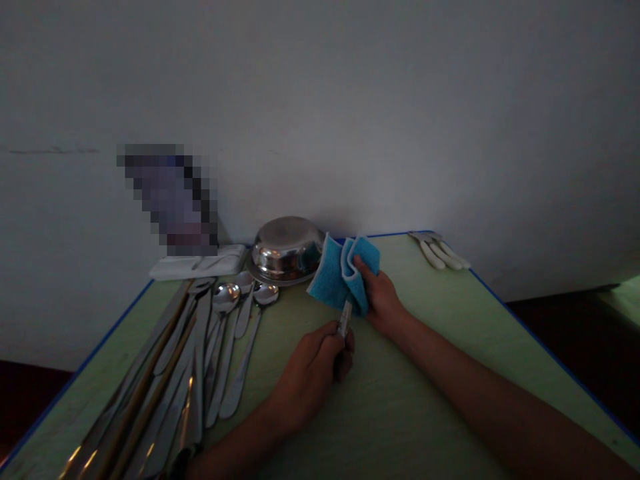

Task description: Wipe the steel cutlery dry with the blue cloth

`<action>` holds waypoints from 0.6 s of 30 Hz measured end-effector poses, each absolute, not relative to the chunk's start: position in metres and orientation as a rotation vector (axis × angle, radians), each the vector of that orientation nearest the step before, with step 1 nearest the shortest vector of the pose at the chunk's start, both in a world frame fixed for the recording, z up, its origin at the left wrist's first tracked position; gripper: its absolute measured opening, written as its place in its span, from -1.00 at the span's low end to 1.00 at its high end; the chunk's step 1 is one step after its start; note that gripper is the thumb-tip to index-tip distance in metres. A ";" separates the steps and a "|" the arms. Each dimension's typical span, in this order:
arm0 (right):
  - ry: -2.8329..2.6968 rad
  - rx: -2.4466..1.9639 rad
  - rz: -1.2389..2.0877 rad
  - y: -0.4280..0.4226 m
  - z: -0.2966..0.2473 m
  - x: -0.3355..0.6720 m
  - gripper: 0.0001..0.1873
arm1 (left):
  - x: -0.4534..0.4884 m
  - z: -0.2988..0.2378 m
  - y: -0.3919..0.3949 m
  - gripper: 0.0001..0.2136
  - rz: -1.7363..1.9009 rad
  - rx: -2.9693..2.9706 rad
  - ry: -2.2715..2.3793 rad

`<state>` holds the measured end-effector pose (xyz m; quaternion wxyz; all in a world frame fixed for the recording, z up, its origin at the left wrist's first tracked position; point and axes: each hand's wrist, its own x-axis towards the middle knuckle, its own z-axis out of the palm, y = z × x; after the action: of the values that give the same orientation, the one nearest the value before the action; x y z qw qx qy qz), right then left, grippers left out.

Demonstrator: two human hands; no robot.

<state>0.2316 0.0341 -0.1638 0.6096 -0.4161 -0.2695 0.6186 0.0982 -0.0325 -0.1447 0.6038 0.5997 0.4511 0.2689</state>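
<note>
My left hand [316, 368] is closed round the handle of a metal utensil [345, 321] at the middle of the pale green table [430, 347]. Its far end runs into a folded blue cloth [337, 275], so I cannot tell what kind of utensil it is. My right hand [381, 295] grips that cloth, folded around the utensil's end, with the thumb on top. Both hands sit just in front of an upturned steel bowl [287, 249].
Several spoons [235, 333] and other long cutlery [160, 393] lie spread on the table's left side. A white folded cloth [200, 264] lies at the back left by the wall. White-handled utensils [440, 252] rest at the back right corner. Blue edging runs round the table.
</note>
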 end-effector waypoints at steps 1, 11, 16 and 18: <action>-0.629 -0.965 1.428 0.034 -0.163 0.232 -0.69 | 0.098 -0.144 -0.032 -0.78 0.626 1.389 1.056; -0.649 -0.970 1.416 0.034 -0.167 0.232 -0.67 | 0.099 -0.139 -0.031 -0.77 0.613 1.384 1.105; -0.657 -0.945 1.431 0.033 -0.166 0.233 -0.69 | 0.101 -0.138 -0.032 -0.76 0.613 1.363 1.145; -0.658 -0.949 1.431 0.033 -0.165 0.233 -0.70 | 0.101 -0.138 -0.032 -0.76 0.611 1.349 1.157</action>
<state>0.2329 0.0330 -0.1647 0.6065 -0.4103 -0.2846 0.6187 0.1015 -0.0319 -0.1381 0.5900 0.5796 0.4971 0.2624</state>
